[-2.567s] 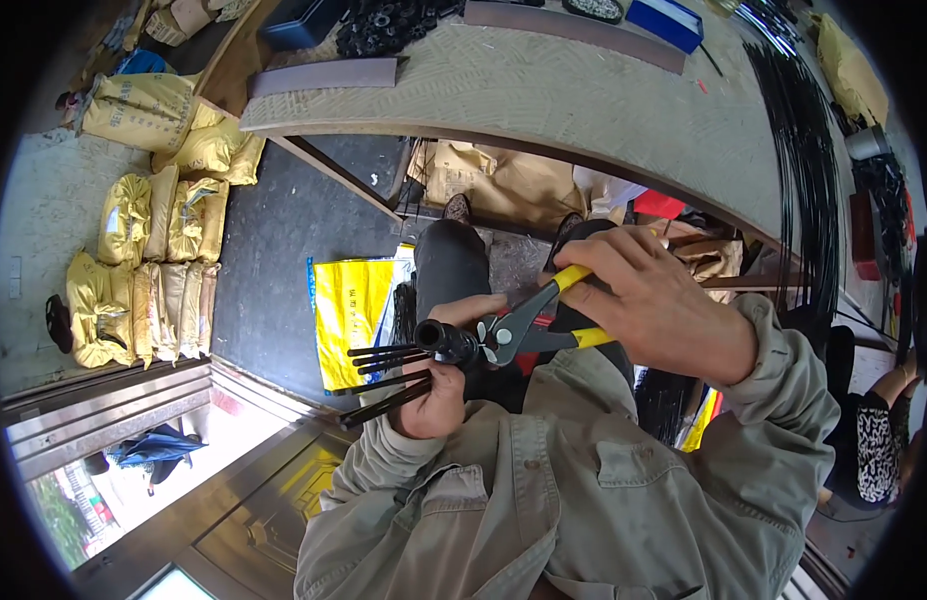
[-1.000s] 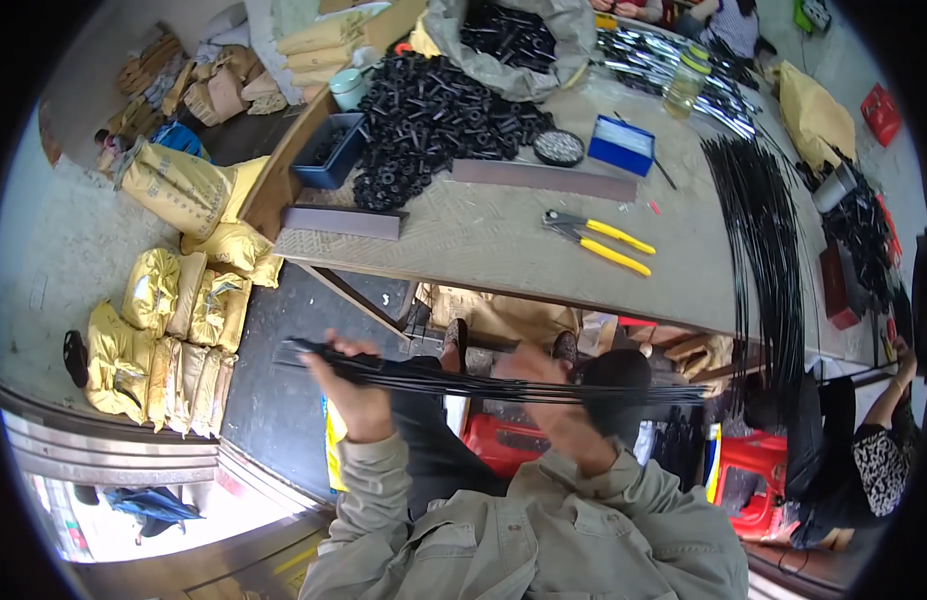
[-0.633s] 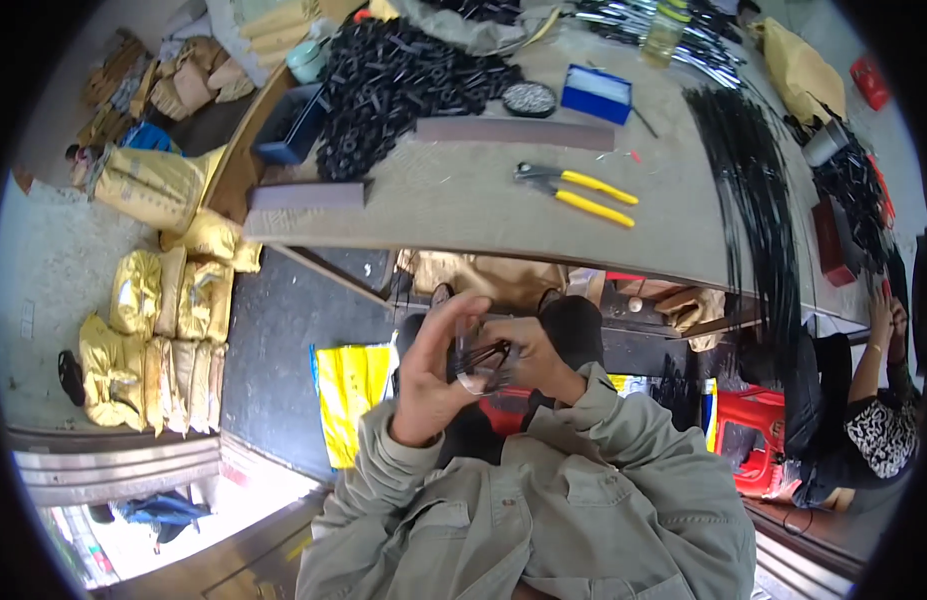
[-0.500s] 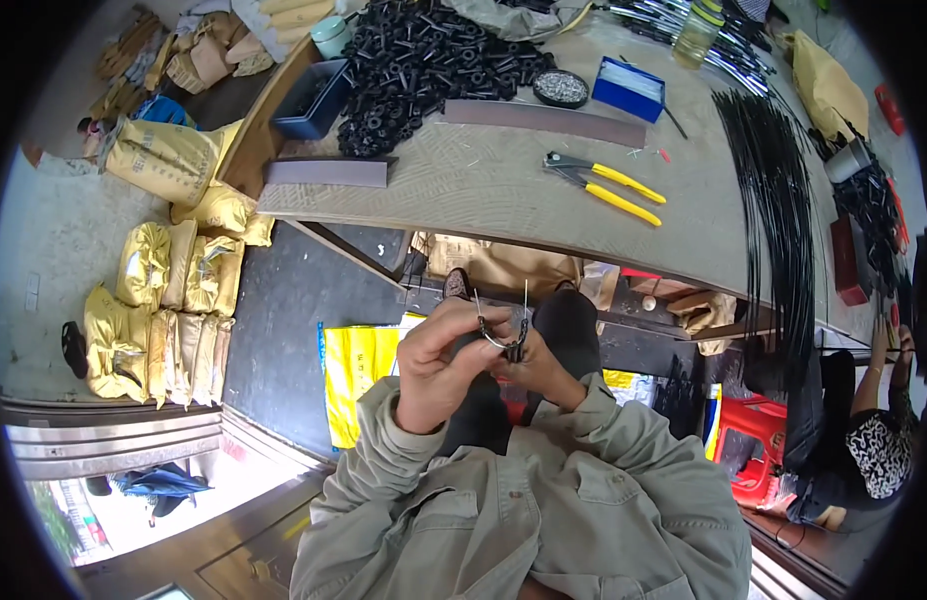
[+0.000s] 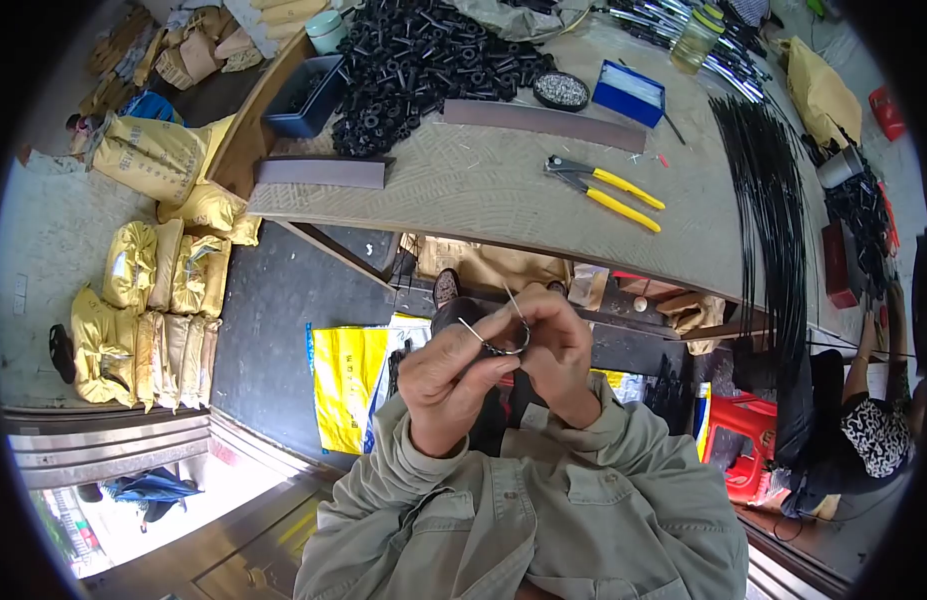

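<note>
Carefully, the left hand (image 5: 443,390) and right hand (image 5: 560,355) pinch a thin bent strand (image 5: 526,334) between their fingers (image 5: 491,372).

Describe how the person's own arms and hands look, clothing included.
The left hand and right hand are bare of gloves, and no watch or ring shows. Both arms wear long, loose, plain grey-green sleeves, wrinkled along the forearms and ending in cuffs near the wrists. No printed marking is visible on them.
</note>
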Available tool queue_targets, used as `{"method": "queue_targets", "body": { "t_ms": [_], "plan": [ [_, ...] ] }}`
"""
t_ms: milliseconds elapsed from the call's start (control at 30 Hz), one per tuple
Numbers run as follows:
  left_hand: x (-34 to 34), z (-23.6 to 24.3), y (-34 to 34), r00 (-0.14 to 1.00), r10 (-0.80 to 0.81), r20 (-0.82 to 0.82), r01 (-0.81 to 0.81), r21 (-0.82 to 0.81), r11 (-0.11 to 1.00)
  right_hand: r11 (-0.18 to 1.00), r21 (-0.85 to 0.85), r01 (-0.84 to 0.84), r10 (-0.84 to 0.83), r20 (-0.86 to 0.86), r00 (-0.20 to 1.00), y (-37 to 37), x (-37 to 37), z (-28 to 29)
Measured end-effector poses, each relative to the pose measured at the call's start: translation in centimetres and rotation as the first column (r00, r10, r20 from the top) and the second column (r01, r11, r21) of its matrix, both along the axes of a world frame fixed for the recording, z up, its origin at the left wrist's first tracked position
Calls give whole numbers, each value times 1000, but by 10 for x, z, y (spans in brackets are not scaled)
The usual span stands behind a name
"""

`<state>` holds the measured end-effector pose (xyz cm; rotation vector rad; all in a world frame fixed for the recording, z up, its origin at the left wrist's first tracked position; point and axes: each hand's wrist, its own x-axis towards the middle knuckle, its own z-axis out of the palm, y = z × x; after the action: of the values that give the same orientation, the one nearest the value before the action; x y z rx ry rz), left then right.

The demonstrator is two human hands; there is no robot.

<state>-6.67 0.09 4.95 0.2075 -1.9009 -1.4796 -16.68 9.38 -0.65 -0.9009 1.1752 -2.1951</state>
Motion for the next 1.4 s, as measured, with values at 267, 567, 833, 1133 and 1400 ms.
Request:
{"method": "queue_targets", "body": {
  "t_ms": [267, 567, 833, 1133, 1400],
  "plan": [
    [10, -3, -26, 930, -312, -195, 364, 598, 714, 997, 33, -74, 79, -178, 981, -14, 1, 51],
    [16, -23, -54, 817, -483, -316, 567, 593, 572, 813, 580, 44, 364, -566, 740, -154, -137, 45],
    [14, -25, -54, 844, -494, -211, 515, 575, 635, 678, 426, 599, 222, -896, 385, -237, -157, 10],
    [3, -28, -49, 894, -352, -277, 447, 592, 671, 935, 328, -138, 267, -394, 879, -138, -121, 71],
    [-42, -4, -15, 925, -201, -322, 373, 667, 645, 929, 366, 51, 233, -686, 689, -35, -90, 136]
  ]
}}
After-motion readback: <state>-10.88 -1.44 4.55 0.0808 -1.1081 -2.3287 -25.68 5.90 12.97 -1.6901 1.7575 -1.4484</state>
